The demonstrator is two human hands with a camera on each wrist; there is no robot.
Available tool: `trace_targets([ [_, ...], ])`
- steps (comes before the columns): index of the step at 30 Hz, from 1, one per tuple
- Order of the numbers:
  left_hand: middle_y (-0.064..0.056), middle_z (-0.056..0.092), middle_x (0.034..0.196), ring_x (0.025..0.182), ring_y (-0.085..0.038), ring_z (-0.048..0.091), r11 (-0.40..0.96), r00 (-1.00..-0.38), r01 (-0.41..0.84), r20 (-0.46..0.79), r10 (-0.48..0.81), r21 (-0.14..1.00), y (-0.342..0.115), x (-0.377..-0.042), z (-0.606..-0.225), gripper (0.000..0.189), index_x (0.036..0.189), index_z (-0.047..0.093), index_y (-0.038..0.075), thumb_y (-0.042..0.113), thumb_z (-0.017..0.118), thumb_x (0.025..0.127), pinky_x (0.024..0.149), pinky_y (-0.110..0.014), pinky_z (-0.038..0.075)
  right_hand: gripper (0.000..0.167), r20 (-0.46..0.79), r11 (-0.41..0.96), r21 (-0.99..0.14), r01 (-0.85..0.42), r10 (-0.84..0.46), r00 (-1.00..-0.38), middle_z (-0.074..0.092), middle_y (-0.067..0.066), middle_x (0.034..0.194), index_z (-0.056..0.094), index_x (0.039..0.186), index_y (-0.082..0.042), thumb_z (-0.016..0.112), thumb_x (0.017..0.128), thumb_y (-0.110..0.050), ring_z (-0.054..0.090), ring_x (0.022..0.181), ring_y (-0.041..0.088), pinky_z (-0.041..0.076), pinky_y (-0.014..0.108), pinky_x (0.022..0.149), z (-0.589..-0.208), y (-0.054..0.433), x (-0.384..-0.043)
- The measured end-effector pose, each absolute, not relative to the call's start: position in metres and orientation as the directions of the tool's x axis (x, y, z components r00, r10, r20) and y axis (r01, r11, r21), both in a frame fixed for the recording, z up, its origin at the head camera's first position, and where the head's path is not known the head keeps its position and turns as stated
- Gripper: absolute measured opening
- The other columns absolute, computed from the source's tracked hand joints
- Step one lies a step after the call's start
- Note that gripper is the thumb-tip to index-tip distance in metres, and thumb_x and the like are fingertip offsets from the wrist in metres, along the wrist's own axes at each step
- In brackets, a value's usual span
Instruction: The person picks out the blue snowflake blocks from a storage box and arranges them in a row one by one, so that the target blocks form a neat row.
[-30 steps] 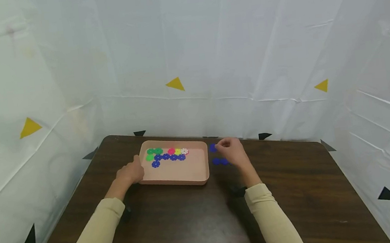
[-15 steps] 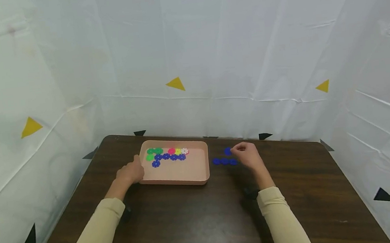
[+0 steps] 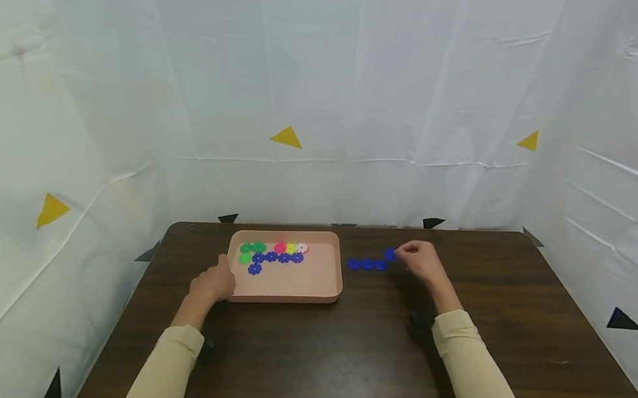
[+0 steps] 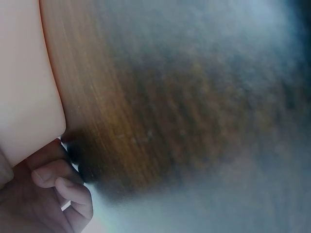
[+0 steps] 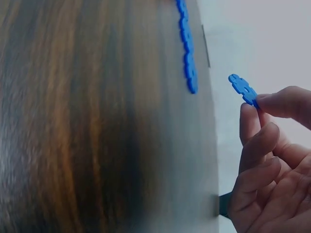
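My right hand [image 3: 424, 263] pinches a blue snowflake disc [image 5: 243, 89] between thumb and fingertips, raised over the table. Just left of it, three more blue discs [image 3: 366, 264] lie in a row on the tabletop. A shallow pink tray [image 3: 290, 283] sits to the left of that row. My left hand [image 3: 213, 283] grips the tray's left side; in the left wrist view its fingers [image 4: 52, 172] curl beneath the edge. Inside the tray, several blue discs [image 3: 272, 257] form a bent line, with green discs [image 3: 252, 248] behind them at the left.
A pink disc [image 3: 280, 247], a yellow disc [image 3: 291, 249] and a white disc [image 3: 302, 247] lie along the back of the tray. The dark wooden table [image 3: 314, 364] meets white sheeting [image 3: 354, 198] at its back edge.
My right hand has moved right and slightly nearer with the pinched blue disc, uncovering the right end of the blue row. The left hand and tray have stayed put.
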State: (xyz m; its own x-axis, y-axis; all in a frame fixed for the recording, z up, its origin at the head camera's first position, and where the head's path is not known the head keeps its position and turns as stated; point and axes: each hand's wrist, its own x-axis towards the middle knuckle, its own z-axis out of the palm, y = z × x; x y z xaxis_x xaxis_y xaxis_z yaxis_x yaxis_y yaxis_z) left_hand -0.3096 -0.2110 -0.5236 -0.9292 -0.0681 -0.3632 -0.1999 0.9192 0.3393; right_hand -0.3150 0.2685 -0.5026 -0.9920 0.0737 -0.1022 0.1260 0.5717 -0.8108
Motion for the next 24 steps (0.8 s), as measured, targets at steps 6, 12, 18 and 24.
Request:
trace_targets([
  [6, -0.019, 0.062, 0.097, 0.083, -0.034, 0.062, 0.916, -0.932, -0.202, -0.356, -0.070, 0.347, -0.210, -0.305, -0.519, 0.059, 0.159, 0.021, -0.005, 0.018, 0.043, 0.110, 0.084, -0.049, 0.049, 0.032, -0.120, 0.575, -0.804, 0.152, 0.095, -0.988, 0.070, 0.021, 0.113, 0.073, 0.118, 0.008, 0.065, 0.106, -0.021, 0.064, 0.087, 0.022, 0.052, 0.030, 0.075, -0.507, 0.274, -0.313],
  [12, -0.019, 0.062, 0.098, 0.084, -0.034, 0.062, 0.911, -0.935, -0.200, -0.347, -0.068, 0.361, -0.210, -0.302, -0.517, 0.059, 0.158, 0.021, -0.004, 0.018, 0.045, 0.109, 0.085, -0.050, 0.050, 0.030, -0.131, 0.578, -0.799, 0.169, 0.107, -0.986, 0.073, 0.017, 0.103, 0.074, 0.113, 0.010, 0.064, 0.105, -0.018, 0.062, 0.078, 0.018, 0.050, 0.027, 0.070, -0.516, 0.277, -0.317],
  [18, -0.020, 0.062, 0.098, 0.084, -0.034, 0.062, 0.911, -0.935, -0.199, -0.348, -0.066, 0.362, -0.211, -0.304, -0.519, 0.061, 0.160, 0.020, -0.005, 0.018, 0.044, 0.109, 0.085, -0.050, 0.050, 0.029, -0.170, 0.557, -0.803, 0.213, 0.130, -0.977, 0.077, 0.015, 0.098, 0.076, 0.110, 0.010, 0.065, 0.103, -0.016, 0.063, 0.076, 0.015, 0.051, 0.025, 0.068, -0.522, 0.276, -0.321],
  [24, -0.020, 0.061, 0.099, 0.084, -0.034, 0.061, 0.914, -0.932, -0.201, -0.355, -0.068, 0.353, -0.212, -0.309, -0.524, 0.060, 0.159, 0.020, -0.005, 0.018, 0.043, 0.110, 0.084, -0.050, 0.049, 0.031, -0.187, 0.564, -0.792, 0.236, 0.144, -0.972, 0.078, 0.022, 0.106, 0.075, 0.114, 0.010, 0.067, 0.104, -0.017, 0.065, 0.078, 0.017, 0.052, 0.026, 0.068, -0.524, 0.275, -0.322],
])
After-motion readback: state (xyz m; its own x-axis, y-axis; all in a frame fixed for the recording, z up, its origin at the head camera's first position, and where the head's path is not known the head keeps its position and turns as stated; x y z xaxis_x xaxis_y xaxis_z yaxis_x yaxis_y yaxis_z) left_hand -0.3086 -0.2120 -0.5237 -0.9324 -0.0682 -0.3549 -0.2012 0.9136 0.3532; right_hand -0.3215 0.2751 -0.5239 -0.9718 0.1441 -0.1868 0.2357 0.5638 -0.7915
